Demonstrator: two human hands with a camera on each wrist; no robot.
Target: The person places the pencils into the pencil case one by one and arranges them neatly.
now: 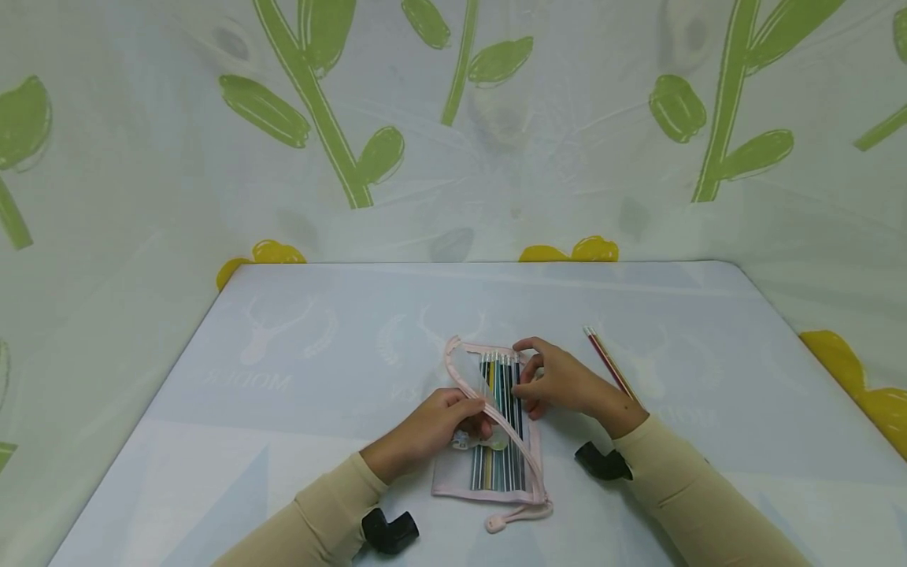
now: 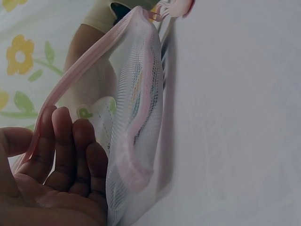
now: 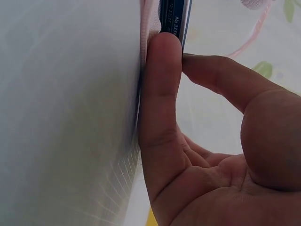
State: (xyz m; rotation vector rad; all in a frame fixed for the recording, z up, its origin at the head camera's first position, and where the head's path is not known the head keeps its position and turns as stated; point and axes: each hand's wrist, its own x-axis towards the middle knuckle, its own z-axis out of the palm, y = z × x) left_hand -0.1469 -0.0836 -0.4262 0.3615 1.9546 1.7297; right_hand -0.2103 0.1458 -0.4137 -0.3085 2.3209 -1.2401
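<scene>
A white mesh pencil case (image 1: 449, 479) with pink trim lies on the table. A row of pencils (image 1: 505, 465) in dark, teal and yellow shows inside it, partly through the mesh. My left hand (image 1: 449, 417) pinches the case's pink zipper edge (image 2: 70, 75) between thumb and forefinger, lifting that side into an arch. Near that hand is a clear label with a green letter P (image 2: 84, 112). My right hand (image 1: 563, 382) is at the pencils' right side, thumb and a finger pinching the outer dark blue pencils (image 3: 171, 19). Its forefinger extends to the case's top edge.
Two pencils, one red and one gold (image 1: 609, 362), lie on the table past my right wrist. A pink zipper pull (image 1: 496, 524) hangs off the case's near corner. Black elbow-shaped pieces (image 1: 390, 531) sit by both wrists. A leaf-printed curtain (image 1: 496, 157) stands behind the table.
</scene>
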